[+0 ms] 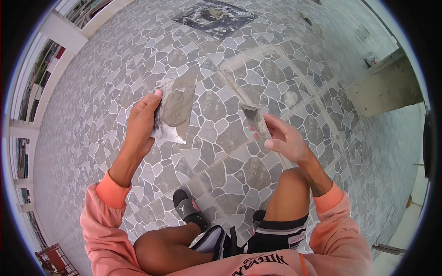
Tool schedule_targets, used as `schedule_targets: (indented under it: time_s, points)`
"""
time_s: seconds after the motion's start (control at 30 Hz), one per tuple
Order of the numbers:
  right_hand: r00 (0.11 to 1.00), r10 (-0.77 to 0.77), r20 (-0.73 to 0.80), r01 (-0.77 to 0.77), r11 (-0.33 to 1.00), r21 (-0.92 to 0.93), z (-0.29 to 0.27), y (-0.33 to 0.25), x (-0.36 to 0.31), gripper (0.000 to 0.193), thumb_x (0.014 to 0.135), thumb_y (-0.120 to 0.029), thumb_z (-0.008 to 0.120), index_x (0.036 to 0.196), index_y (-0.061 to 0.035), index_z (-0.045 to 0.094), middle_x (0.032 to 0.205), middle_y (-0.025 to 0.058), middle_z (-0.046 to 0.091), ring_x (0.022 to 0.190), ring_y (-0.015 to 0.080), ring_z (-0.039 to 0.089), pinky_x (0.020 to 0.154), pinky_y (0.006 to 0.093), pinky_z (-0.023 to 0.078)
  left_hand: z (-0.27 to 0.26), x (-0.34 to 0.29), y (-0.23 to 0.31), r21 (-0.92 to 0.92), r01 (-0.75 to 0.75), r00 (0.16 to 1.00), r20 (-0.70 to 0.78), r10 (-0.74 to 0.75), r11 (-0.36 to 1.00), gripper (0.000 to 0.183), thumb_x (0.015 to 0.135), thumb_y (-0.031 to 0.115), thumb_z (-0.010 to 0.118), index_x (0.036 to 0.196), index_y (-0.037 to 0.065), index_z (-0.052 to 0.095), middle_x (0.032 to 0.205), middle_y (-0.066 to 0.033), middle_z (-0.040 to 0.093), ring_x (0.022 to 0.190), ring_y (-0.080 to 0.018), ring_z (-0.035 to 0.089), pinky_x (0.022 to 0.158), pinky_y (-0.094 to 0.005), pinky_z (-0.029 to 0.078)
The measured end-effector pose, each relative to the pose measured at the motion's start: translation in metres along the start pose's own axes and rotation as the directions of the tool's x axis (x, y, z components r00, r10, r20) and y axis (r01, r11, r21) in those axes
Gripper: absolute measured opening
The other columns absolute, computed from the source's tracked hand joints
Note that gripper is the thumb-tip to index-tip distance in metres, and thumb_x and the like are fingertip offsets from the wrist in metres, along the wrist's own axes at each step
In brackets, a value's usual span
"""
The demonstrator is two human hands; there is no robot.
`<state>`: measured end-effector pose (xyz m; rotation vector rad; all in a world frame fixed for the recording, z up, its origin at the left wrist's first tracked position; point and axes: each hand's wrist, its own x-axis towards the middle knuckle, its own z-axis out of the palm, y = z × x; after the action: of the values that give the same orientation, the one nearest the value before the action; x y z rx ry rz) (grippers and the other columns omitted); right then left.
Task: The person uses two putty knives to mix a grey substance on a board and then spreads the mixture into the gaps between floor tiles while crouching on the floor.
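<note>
My left hand [141,116] is closed on the left edge of a thin flat metal plate [171,132], its thumb on the upper face. A lump of wet grey mortar [178,105] is spread over that plate. My right hand [286,139] pinches a small flat scraper [259,122] smeared with grey, its blade tilted up and to the left. A gap separates the scraper from the plate. Both are held above a floor of grey stone-pattern tiles [225,142]. The fingers under the plate are hidden.
Farther ahead lies a dark square board [186,19] with a mortar heap [214,14]. A small tool [304,18] rests on the floor beyond. A concrete block [384,87] stands at right, a white railing [62,34] at left. My feet are close below.
</note>
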<state>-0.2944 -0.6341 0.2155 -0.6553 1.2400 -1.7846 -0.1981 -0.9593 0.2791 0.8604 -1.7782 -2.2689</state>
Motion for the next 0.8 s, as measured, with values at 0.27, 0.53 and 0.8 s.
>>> schedule_targets:
  time_s: [0.27,0.53,0.8]
  points:
    - [1.0,0.001,-0.012,-0.012,0.29,-0.957,0.011,-0.011,0.058,0.069,0.075,-0.023,0.071,0.138,-0.0059,0.05,0.14,0.0191,0.044,0.127,0.0337,0.046,0.107,0.0412,0.035,-0.042,0.081,-0.126,-0.088,0.072,0.978,0.202,-0.053,0.994,0.027,0.102,0.031,0.051,0.103,0.005,0.06,0.092,-0.0004,0.065,0.078,-0.005,0.061,0.068,-0.0233,0.051]
    - [0.999,0.032,0.008,0.0,0.253,-0.968,0.013,0.052,0.109,0.065,0.071,-0.011,0.069,0.134,-0.0072,0.052,0.135,0.021,0.045,0.121,0.037,0.048,0.102,0.0403,0.042,-0.063,0.116,-0.184,-0.134,0.081,0.993,0.097,-0.069,0.988,0.029,0.102,0.03,0.052,0.086,0.007,0.059,0.074,0.0056,0.055,0.063,-0.0012,0.046,0.056,-0.0197,0.039]
    - [0.989,0.006,0.146,0.144,0.106,-0.984,0.026,0.072,0.144,0.062,0.068,-0.007,0.072,0.127,-0.0059,0.057,0.13,0.0209,0.05,0.115,0.0377,0.053,0.096,0.0402,0.047,-0.08,0.131,-0.209,-0.07,-0.025,0.992,0.119,0.033,0.997,0.034,0.1,0.031,0.055,0.078,0.005,0.057,0.065,0.0081,0.043,0.058,-0.0016,0.033,0.049,-0.0221,0.028]
